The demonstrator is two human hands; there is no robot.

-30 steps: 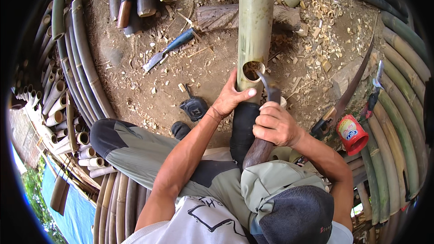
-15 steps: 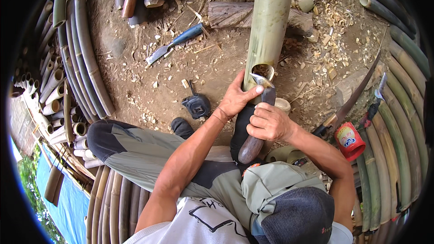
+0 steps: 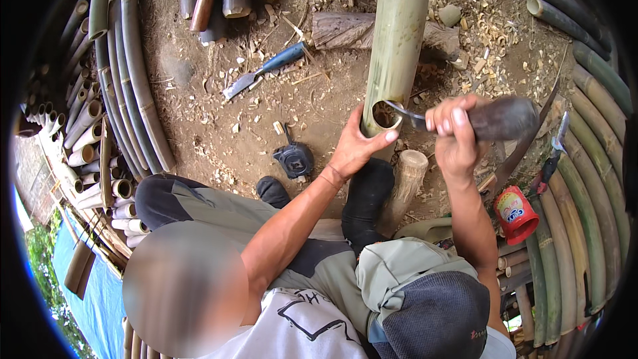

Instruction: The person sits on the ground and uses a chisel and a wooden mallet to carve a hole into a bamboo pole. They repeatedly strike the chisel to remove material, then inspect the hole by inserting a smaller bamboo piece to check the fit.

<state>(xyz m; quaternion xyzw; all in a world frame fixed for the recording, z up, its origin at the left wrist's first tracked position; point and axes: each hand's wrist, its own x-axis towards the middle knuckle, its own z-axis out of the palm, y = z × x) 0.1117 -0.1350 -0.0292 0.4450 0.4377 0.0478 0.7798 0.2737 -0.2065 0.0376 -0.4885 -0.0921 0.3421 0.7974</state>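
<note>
Head view: bamboo tube (image 3: 397, 53) lies over a log (image 3: 342, 30). Left hand (image 3: 359, 146): grip wrapped on the tube just below its hole. Right hand (image 3: 458, 134): grip clenched around the hooked knife (image 3: 505, 119), blade at the hole. Left of tube: blue-handled chisel (image 3: 280, 58), tape measure (image 3: 294, 161). Right of tube: red cup (image 3: 518, 217).

- I see a pale grey-white shirt (image 3: 286, 342) with a bold black outline drawing and dark lettering.
- The trousers (image 3: 226, 209) look grey-green to me, with a dark panel (image 3: 156, 203) at the left knee.
- I make out black footwear (image 3: 369, 189).
- A thin cord (image 3: 330, 177) circles the left wrist.
- My left hand (image 3: 355, 149) and right hand (image 3: 458, 133) are bare.
- Lower right, I get dark woven-textured fabric (image 3: 435, 316) with a small reddish marking; cap or knee, I can't quite tell.
</note>
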